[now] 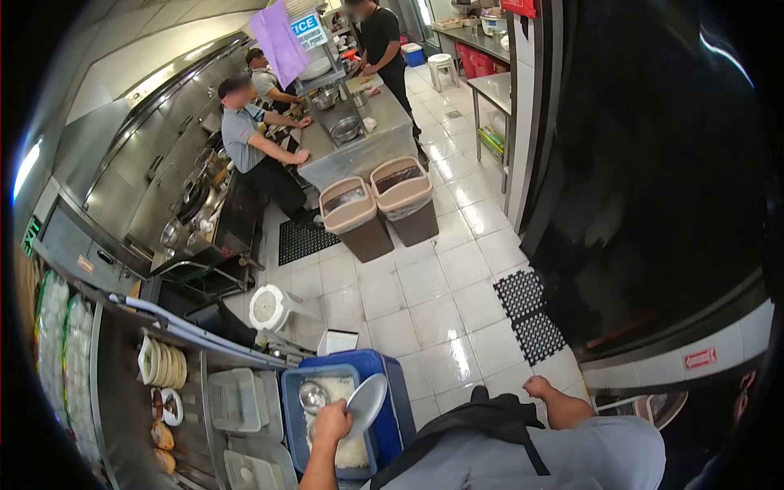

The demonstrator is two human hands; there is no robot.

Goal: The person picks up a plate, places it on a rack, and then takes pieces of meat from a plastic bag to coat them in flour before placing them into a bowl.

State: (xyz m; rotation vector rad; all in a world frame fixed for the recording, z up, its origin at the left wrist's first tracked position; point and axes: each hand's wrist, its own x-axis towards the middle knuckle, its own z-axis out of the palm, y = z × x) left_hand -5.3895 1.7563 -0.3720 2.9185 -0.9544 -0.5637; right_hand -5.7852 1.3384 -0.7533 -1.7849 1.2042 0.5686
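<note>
In the head view, my left hand (332, 422) is closed on the rim of a round white lid (367, 406), tilted over a blue tub (370, 457). White grains that look like rice (354, 452) fill the tub, and a metal bowl (313, 397) lies on them just beyond my fingers. My right hand (536, 387) hangs low at the right of my body, over the tiled floor, its fingers curled; whether anything is in them is too small to tell.
Two brown bins (402, 200) stand at the end of a steel counter (359, 122), where several people stand. A white stool (270, 308) is ahead left. Shelves with plastic trays (238, 400) flank my left; a black mat (529, 317) lies ahead right.
</note>
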